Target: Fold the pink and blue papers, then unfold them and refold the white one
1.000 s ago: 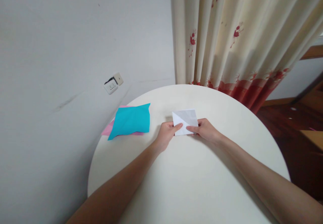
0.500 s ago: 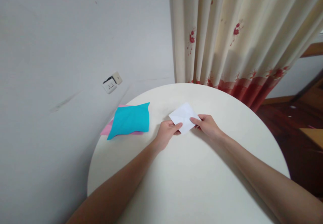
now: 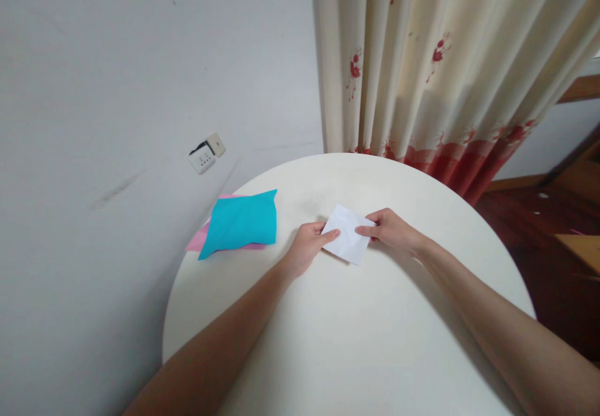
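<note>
A small folded white paper [image 3: 347, 242] is held just above the round cream table [image 3: 356, 335], tilted with one corner pointing toward me. My left hand [image 3: 307, 247] pinches its left edge between thumb and fingers. My right hand [image 3: 390, 230] pinches its right edge. Both forearms reach in from the bottom of the view.
A turquoise paper sheet [image 3: 241, 222] lies on a pink sheet [image 3: 199, 238] at the table's left edge, by the white wall. A wall socket [image 3: 205, 153] sits low on the wall. A cream curtain with red flowers [image 3: 435, 72] hangs behind the table. Dark wood floor [image 3: 539, 222] shows at right.
Both hands have turned the white paper clockwise between them. It went from lying square to a diamond and now tilts down toward me. The hands kept their grip.
</note>
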A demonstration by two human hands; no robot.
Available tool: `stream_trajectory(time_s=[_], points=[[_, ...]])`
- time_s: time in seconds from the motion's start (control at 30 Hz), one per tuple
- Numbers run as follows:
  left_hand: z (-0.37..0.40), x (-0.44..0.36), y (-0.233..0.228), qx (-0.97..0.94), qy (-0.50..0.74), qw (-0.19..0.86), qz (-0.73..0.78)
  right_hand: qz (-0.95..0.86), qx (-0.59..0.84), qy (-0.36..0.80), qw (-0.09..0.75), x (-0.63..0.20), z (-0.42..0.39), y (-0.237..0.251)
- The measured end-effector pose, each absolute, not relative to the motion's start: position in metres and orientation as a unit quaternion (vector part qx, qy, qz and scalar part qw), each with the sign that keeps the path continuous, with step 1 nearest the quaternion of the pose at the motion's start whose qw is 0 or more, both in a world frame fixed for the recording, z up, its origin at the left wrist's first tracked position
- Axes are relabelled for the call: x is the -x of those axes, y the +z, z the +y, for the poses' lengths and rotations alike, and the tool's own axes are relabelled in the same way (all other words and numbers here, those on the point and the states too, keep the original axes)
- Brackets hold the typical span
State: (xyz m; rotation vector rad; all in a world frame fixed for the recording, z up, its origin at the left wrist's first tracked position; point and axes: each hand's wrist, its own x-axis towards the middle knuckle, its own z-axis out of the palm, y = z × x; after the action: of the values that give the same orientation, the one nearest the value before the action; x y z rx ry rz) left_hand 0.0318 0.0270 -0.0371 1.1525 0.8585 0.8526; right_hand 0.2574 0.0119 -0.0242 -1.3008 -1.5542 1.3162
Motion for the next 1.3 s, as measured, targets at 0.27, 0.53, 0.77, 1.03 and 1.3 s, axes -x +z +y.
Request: stream_trajectory(time_s=[0.27, 0.53, 0.77, 1.03, 1.3], points=[[0.027, -0.032, -0.037, -0.524, 0.375, 0.654, 0.398, -0.506, 0.54, 0.473, 0.479, -0.241, 0.014, -0.026], [0.025, -0.032, -0.032, -0.54, 0.347, 0.65, 0.408, -0.511, 0.494, 0.481, 0.514, -0.238, 0.017, -0.034], [0.022, -0.039, -0.036, -0.504, 0.414, 0.617, 0.44, -0.443, 0.464, 0.581, 0.501, -0.225, 0.007, -0.031], [0.024, -0.039, -0.04, -0.501, 0.422, 0.623, 0.429, -0.433, 0.504, 0.568, 0.485, -0.218, 0.002, -0.026], [0.022, -0.04, -0.034, -0.501, 0.404, 0.646, 0.41, -0.427, 0.54, 0.521, 0.504, -0.223, 0.008, -0.033]])
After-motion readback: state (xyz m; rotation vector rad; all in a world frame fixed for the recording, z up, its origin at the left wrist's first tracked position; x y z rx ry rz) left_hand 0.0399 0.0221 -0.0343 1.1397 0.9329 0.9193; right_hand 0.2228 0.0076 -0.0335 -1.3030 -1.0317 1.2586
